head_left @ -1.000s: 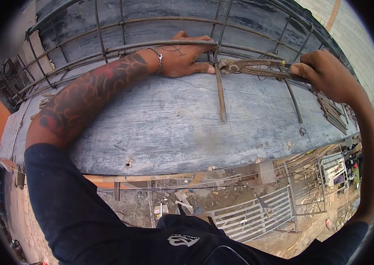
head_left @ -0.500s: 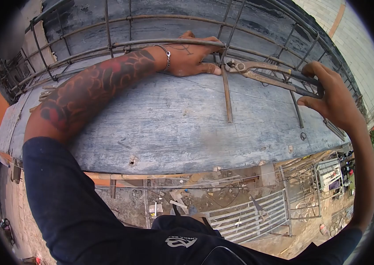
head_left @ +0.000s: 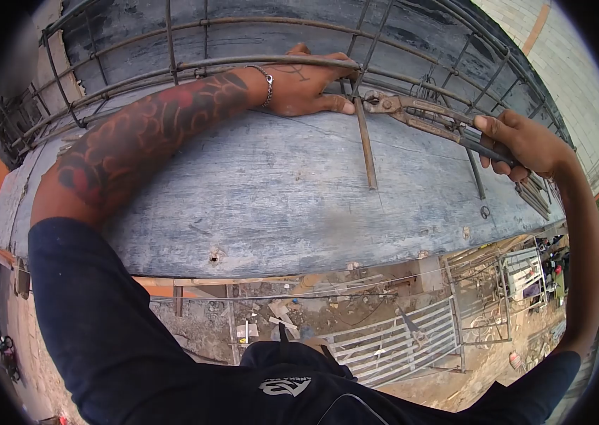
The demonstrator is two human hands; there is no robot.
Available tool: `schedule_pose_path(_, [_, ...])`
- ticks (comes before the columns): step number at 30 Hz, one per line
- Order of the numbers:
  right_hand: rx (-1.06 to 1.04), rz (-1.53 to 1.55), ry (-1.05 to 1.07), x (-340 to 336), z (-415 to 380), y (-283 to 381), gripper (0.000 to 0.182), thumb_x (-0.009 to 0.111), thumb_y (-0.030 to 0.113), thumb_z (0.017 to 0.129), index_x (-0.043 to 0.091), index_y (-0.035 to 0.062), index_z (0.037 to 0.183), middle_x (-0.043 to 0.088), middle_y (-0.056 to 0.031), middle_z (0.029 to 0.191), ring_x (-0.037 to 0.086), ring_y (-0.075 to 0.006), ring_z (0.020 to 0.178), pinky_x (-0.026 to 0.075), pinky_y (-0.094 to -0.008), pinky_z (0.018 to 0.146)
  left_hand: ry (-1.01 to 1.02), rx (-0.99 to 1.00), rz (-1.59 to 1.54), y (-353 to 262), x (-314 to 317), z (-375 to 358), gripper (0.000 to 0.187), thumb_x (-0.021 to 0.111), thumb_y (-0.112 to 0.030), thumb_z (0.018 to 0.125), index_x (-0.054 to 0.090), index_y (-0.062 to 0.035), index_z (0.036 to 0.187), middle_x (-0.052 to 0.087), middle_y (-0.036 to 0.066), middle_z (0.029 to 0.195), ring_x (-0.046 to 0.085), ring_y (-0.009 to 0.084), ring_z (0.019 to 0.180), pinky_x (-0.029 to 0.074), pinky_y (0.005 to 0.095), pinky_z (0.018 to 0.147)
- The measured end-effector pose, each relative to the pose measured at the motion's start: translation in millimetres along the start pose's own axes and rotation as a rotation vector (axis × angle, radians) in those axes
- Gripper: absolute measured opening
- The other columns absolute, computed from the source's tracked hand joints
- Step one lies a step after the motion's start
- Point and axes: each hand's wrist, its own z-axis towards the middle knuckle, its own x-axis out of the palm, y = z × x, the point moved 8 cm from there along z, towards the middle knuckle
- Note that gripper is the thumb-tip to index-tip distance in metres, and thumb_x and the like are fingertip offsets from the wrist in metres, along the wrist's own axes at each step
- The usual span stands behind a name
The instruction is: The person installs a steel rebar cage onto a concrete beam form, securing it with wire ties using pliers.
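My right hand [head_left: 519, 145] is closed round the dark handles of a pair of end-cutting pincers [head_left: 423, 117], thumb on top. The pincers' rusty jaws [head_left: 379, 103] are at the joint where a vertical steel bar meets a long horizontal bar. Just left of that joint, my left hand [head_left: 306, 88] grips the horizontal rebar [head_left: 225, 64], its thumb below the bar and its fingers partly hidden behind. A short steel rod [head_left: 366, 152] sticks out from the joint over the grey board. Any tie wire between the jaws is too small to make out.
A rebar cage [head_left: 455, 67] runs along a grey formwork board [head_left: 257, 191]. Loose rods [head_left: 533, 198] lie at the right, and a small wire ring [head_left: 484, 212] hangs near them. Beyond the board's near edge, far below, are a white slatted metal frame [head_left: 398, 347] and rubble.
My right hand has closed round the pincers' handles, which have come together, and has turned over with its thumb on top. My left hand keeps its hold.
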Motion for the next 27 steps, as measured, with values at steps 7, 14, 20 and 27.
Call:
schedule_pose_path(7, [-0.631, -0.741, -0.57, 14.5, -32.8, 20.1, 0.054, 0.073, 0.033, 0.07, 0.054, 0.0069, 0.113, 0.06, -0.008, 0.089, 0.06, -0.023, 0.075, 0.048, -0.0344, 0.066, 0.02, 0.026, 0.003, 2.9, 6.2, 2.6, 0.075, 0.037, -0.065, 0.086, 0.037, -0.0082, 0.136, 0.038, 0.007, 0.136, 0.038, 0.0373, 0.113, 0.039, 0.0508, 0.1])
schedule_pose_path(14, [-0.917, -1.285, -1.098, 19.5, -51.9, 34.8, 0.05, 0.057, 0.048, 0.082, 0.061, 0.0051, 0.107, 0.059, -0.0048, 0.075, 0.059, -0.0184, 0.072, 0.048, -0.032, 0.065, 0.029, -0.018, -0.02, 4.0, 3.9, 1.0, 0.074, 0.039, -0.066, 0.085, 0.037, -0.0121, 0.136, 0.034, 0.01, 0.14, 0.032, 0.0399, 0.122, 0.035, 0.0528, 0.103])
schedule_pose_path(20, [-0.289, -0.405, -0.009, -16.4, 13.9, 16.5, 0.066, 0.042, 0.064, 0.085, 0.058, 0.0045, 0.062, 0.044, 0.0001, 0.041, 0.05, -0.0115, 0.037, 0.044, -0.0254, 0.041, -0.001, -0.005, -0.036, 7.2, 7.4, 2.9, 0.073, 0.038, -0.067, 0.085, 0.039, -0.013, 0.134, 0.037, 0.008, 0.137, 0.034, 0.0389, 0.12, 0.034, 0.0525, 0.103])
schedule_pose_path(27, [-0.169, -0.252, 0.043, -20.9, 15.3, 16.4, 0.06, 0.043, 0.057, 0.09, 0.06, 0.0025, 0.071, 0.048, -0.0014, 0.044, 0.049, -0.0095, 0.036, 0.041, -0.024, 0.036, -0.04, 0.026, -0.011, 9.6, 7.3, 2.8, 0.071, 0.038, -0.067, 0.085, 0.04, -0.0162, 0.134, 0.038, 0.006, 0.135, 0.035, 0.0374, 0.118, 0.033, 0.052, 0.103])
